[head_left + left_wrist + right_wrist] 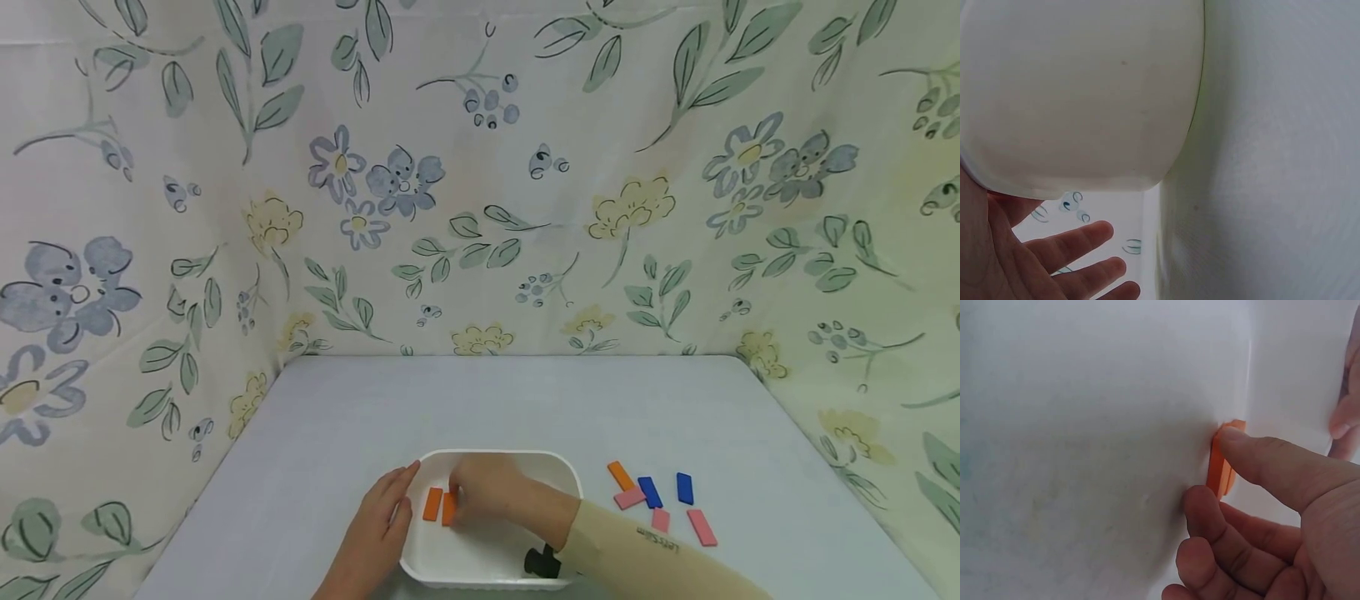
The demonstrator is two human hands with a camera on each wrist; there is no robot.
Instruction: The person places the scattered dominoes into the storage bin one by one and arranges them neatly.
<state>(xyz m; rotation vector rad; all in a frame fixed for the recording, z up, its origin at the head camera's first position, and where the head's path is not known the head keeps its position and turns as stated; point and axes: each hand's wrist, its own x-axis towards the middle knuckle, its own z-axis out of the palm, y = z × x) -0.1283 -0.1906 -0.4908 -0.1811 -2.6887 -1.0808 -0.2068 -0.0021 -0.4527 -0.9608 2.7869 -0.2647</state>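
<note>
My right hand (491,487) reaches into a white tray (450,558) and pinches a flat orange block (448,509) near its left side. In the right wrist view the thumb lies on the top end of this orange block (1215,469), and the curled fingers are at its lower end. A second orange block (432,504) lies just left of it on the tray floor. My left hand (378,525) is at the tray's left rim, its thumb beside the wall. In the left wrist view its fingers (1079,247) are extended and spread, next to the tray's outer wall (1085,112).
Right of the tray, several flat blocks lie loose on the white table (360,408): an orange block (621,476), blue blocks (685,488) and pink blocks (702,527). A black device (542,562) shows below my right forearm. Flowered cloth (480,183) hangs behind and at both sides.
</note>
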